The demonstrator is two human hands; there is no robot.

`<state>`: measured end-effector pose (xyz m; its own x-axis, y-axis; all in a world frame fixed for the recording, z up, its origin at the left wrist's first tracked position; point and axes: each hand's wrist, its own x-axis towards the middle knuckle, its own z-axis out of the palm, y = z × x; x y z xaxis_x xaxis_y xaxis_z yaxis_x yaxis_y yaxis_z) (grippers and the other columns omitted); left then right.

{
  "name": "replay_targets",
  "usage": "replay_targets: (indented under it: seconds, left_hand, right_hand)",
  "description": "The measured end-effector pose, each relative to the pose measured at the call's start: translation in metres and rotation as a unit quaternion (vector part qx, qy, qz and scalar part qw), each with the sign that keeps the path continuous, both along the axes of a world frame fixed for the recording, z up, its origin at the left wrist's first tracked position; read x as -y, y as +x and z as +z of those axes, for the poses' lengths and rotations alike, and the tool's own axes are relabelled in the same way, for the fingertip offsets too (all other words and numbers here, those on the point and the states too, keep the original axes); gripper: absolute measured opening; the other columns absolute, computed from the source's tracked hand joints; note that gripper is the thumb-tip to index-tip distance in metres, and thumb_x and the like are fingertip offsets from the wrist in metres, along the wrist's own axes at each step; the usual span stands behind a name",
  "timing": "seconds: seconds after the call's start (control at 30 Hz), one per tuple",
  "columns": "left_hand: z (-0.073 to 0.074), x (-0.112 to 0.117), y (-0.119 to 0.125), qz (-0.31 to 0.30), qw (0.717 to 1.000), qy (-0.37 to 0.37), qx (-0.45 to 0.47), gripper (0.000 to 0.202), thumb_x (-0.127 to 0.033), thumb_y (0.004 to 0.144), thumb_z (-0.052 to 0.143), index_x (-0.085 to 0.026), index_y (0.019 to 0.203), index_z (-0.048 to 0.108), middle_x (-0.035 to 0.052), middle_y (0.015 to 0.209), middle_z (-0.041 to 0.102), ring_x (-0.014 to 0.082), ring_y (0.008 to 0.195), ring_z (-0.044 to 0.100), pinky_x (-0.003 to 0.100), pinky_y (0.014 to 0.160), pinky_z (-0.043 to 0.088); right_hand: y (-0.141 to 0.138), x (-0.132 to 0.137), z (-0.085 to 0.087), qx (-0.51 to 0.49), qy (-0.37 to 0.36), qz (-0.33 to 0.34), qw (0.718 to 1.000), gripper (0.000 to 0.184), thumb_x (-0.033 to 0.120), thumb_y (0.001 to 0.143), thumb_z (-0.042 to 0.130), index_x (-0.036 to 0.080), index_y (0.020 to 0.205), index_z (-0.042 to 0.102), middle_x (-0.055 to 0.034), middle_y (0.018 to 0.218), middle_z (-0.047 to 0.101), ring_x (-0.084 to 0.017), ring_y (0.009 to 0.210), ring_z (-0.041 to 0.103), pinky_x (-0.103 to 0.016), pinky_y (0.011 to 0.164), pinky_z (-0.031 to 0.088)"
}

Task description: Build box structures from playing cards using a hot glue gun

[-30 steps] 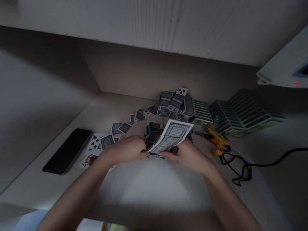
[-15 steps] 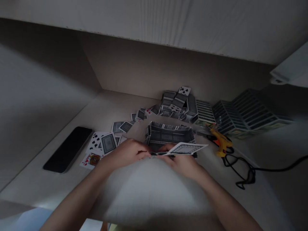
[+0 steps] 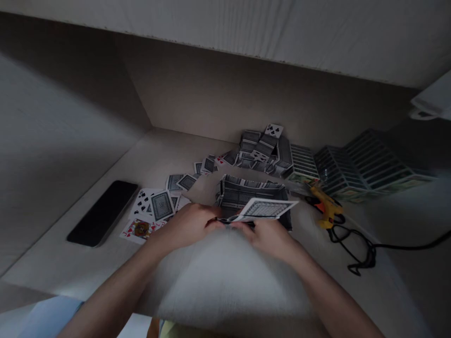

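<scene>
A patterned-back playing card (image 3: pixel 269 209) is raised at a slant over the near side of an open box built of playing cards (image 3: pixel 252 185). My right hand (image 3: pixel 271 237) pinches the card along its lower edge, with some fingers hidden behind it. My left hand (image 3: pixel 192 225) is closed by the card's left end, thumb and fingers gripping a thin edge there. Whether that edge also includes the box's near wall is hard to see. Loose playing cards (image 3: pixel 162 205) lie left of the box, some face up.
On the left lies a black phone (image 3: pixel 102 213). A yellow glue gun (image 3: pixel 326 209) with a looped black cord (image 3: pixel 368 256) rests to the right. Behind are another card-built structure (image 3: pixel 264 150) and several rows of card packs (image 3: pixel 373 162). A shelf board (image 3: pixel 225 28) hangs overhead.
The raised card has tipped so more of its back shows, and its right end has shifted left. Both hands stay close together at the box's near side. The view has shifted slightly.
</scene>
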<state>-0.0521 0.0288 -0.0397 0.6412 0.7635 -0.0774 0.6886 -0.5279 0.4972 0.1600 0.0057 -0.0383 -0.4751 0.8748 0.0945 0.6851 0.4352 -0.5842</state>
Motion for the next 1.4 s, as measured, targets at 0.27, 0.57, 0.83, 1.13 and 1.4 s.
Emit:
replay_targets:
  seconds: [0.27, 0.57, 0.83, 1.13, 1.4]
  left_hand:
    - [-0.001, 0.002, 0.003, 0.021, 1.000, 0.002, 0.006, 0.027, -0.034, 0.091, 0.047, -0.017, 0.091, 0.069, 0.0072, 0.087, 0.073, 0.0208, 0.079, 0.067, 0.027, 0.065, 0.040]
    - [0.002, 0.003, 0.008, 0.051, 0.991, -0.078, 0.097, 0.031, -0.036, 0.089, 0.049, -0.018, 0.071, 0.067, -0.0019, 0.054, 0.063, 0.0120, 0.054, 0.058, 0.021, 0.053, 0.036]
    - [-0.008, 0.001, 0.006, 0.050, 0.997, 0.011, 0.060, 0.029, -0.037, 0.087, 0.055, -0.016, 0.068, 0.063, 0.0005, 0.058, 0.064, 0.0129, 0.054, 0.058, 0.023, 0.052, 0.035]
    - [-0.012, -0.002, 0.006, 0.058, 0.997, -0.011, 0.045, 0.024, -0.040, 0.083, 0.058, -0.018, 0.081, 0.065, 0.0009, 0.069, 0.068, 0.0148, 0.059, 0.060, 0.024, 0.055, 0.036]
    - [-0.014, -0.006, 0.005, 0.050, 0.997, -0.046, 0.039, 0.018, -0.035, 0.076, 0.064, -0.017, 0.078, 0.065, -0.0020, 0.064, 0.062, 0.0125, 0.056, 0.053, 0.024, 0.054, 0.033]
  right_hand:
    - [0.000, 0.000, 0.001, 0.003, -0.011, -0.007, 1.000, 0.027, 0.025, 0.088, 0.051, 0.019, 0.106, 0.070, -0.0095, 0.115, 0.069, -0.026, 0.106, 0.064, -0.038, 0.089, 0.051]
    - [0.001, -0.003, -0.004, -0.039, 0.007, 0.002, 0.999, 0.027, 0.024, 0.088, 0.049, 0.021, 0.108, 0.067, -0.0071, 0.110, 0.071, -0.024, 0.108, 0.063, -0.039, 0.097, 0.045]
    - [0.011, -0.005, -0.002, -0.107, 0.022, 0.029, 0.994, 0.022, 0.028, 0.086, 0.057, 0.018, 0.103, 0.067, -0.0079, 0.103, 0.073, -0.022, 0.098, 0.067, -0.033, 0.084, 0.052]
    - [0.005, 0.001, -0.007, 0.000, 0.080, -0.007, 0.997, 0.023, 0.029, 0.090, 0.047, 0.014, 0.093, 0.065, -0.0128, 0.090, 0.073, -0.026, 0.084, 0.069, -0.034, 0.071, 0.052]
    - [0.001, 0.004, -0.011, 0.053, 0.075, -0.007, 0.996, 0.029, 0.032, 0.093, 0.042, 0.011, 0.096, 0.063, -0.0160, 0.093, 0.071, -0.025, 0.078, 0.067, -0.035, 0.070, 0.051]
